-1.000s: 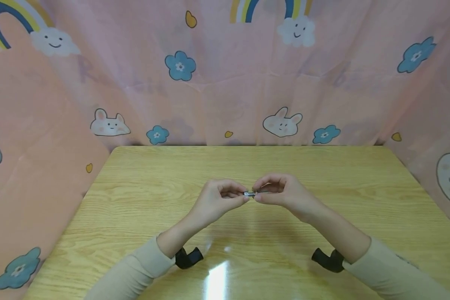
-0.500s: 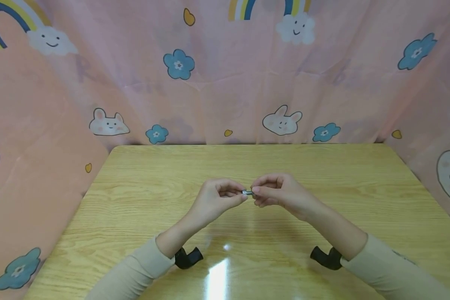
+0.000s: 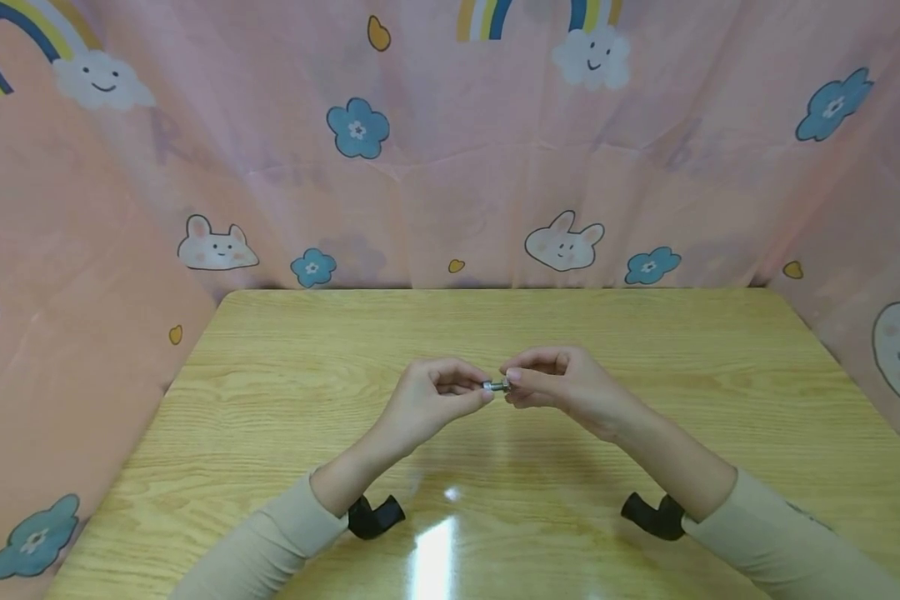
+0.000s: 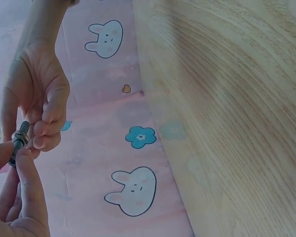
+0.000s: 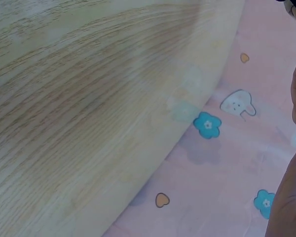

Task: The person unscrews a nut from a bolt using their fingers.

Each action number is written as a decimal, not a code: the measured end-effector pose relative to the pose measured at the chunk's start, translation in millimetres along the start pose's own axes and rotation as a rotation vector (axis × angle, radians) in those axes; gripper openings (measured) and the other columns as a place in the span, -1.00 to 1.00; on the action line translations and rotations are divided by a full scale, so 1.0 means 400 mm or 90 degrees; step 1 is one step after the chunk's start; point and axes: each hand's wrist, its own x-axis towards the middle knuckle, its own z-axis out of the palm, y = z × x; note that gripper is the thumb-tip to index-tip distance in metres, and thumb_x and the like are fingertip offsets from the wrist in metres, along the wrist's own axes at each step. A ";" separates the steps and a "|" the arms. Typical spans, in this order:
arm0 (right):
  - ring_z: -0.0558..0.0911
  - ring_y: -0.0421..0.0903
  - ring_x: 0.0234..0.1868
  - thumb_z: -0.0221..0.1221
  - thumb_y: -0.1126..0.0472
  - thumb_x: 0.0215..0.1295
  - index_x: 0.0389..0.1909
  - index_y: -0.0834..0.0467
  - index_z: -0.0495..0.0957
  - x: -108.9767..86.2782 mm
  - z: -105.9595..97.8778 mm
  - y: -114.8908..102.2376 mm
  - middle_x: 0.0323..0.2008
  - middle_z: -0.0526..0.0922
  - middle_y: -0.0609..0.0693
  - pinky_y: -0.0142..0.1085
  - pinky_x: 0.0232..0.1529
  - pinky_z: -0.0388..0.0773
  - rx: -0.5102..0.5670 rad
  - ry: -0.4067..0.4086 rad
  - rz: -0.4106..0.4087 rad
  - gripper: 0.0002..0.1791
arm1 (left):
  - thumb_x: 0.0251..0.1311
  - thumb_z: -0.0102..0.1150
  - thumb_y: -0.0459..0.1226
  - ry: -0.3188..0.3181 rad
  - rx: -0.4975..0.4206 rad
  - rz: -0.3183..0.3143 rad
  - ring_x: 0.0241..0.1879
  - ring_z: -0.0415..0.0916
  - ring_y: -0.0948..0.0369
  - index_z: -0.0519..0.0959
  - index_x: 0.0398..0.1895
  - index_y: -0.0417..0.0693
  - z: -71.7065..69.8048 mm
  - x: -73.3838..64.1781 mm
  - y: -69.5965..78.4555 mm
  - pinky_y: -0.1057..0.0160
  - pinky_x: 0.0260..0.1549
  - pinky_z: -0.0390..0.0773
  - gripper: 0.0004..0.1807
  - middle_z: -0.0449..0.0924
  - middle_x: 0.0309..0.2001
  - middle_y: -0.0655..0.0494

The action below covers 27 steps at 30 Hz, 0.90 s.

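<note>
A small silver metal bolt (image 3: 497, 386) with a nut (image 4: 20, 137) on its threaded shaft is held in the air over the table. My left hand (image 3: 438, 396) pinches the bolt's head end between thumb and fingertips. From the other side my right hand (image 3: 566, 385) has its thumb and curled fingers at the nut, around the free end of the shaft. In the left wrist view the threaded tip points up toward the right palm (image 4: 37, 79). The right wrist view catches only parts of both hands at its right edge; the bolt is out of sight there.
The wood-grain table (image 3: 330, 333) lies beneath both hands. A pink printed cloth (image 3: 435, 200) hangs behind it and along both sides. Black curved wrist pieces (image 3: 375, 517) stick out below the beige sleeves (image 3: 281, 529).
The right thumb has shifted up and over the nut, with the other fingers curling below, and more of the nut shows now. My left hand keeps its grip on the bolt almost unmoved.
</note>
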 end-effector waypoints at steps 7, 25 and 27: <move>0.65 -0.13 -0.31 0.23 0.30 0.20 -0.19 0.31 0.58 -0.004 0.005 0.004 -0.31 0.65 0.03 -0.23 -0.15 0.59 -0.008 -0.005 -0.004 -0.80 | 0.12 0.28 -0.27 -0.009 -0.017 -0.016 -0.31 0.59 0.16 0.64 -0.23 -0.16 -0.002 0.000 -0.004 0.21 -0.27 0.59 -0.82 0.63 -0.29 0.05; 0.64 -0.13 -0.26 0.24 0.34 0.16 -0.21 0.28 0.58 0.002 0.003 0.007 -0.29 0.64 0.01 -0.27 -0.12 0.56 -0.012 -0.012 -0.006 -0.82 | 0.10 0.30 -0.27 -0.010 -0.025 -0.036 -0.32 0.59 0.16 0.64 -0.22 -0.19 -0.003 -0.001 -0.008 0.22 -0.27 0.59 -0.79 0.63 -0.30 0.02; 0.63 -0.12 -0.22 0.26 0.34 0.13 -0.20 0.25 0.59 0.002 0.002 0.009 -0.24 0.63 0.03 -0.27 -0.09 0.54 -0.019 -0.011 -0.009 -0.80 | 0.10 0.30 -0.27 -0.009 -0.023 -0.039 -0.33 0.59 0.16 0.64 -0.22 -0.20 -0.003 -0.001 -0.010 0.22 -0.27 0.59 -0.79 0.63 -0.30 0.02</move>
